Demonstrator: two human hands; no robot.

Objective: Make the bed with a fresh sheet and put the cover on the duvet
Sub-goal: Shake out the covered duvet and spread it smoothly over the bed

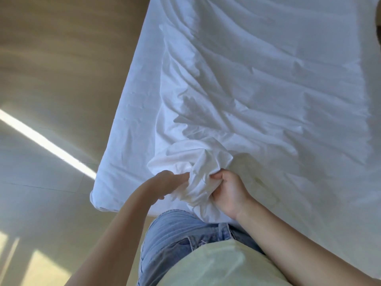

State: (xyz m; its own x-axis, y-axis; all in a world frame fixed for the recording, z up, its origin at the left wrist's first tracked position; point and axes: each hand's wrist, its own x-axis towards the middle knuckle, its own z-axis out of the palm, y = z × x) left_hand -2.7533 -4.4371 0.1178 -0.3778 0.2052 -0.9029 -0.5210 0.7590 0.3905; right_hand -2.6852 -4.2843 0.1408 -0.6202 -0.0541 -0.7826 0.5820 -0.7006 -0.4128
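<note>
From my remote seat, the widest thing I see is the pale wood floor filling the left side, crossed by a bright stripe of sunlight. The bed takes up the rest, its near left corner rounded and dressed in a smooth white sheet that shows as a flat strip along the left edge. On top of the sheet lies the duvet cover, white and heavily creased, spread up the bed and across to the right; I cannot tell whether a duvet is inside it. Its near end is gathered into a crumpled bunch at the foot edge, just in front of the person's blue jeans and pale yellow top.

Both bare forearms reach forward and meet at that bunch. The right hand has its fingers curled tight into the fabric, thumb on top, gripping a fistful. The left hand is blurred; its fingers point right into the folds and touch them, but I cannot tell if they have closed on anything.
</note>
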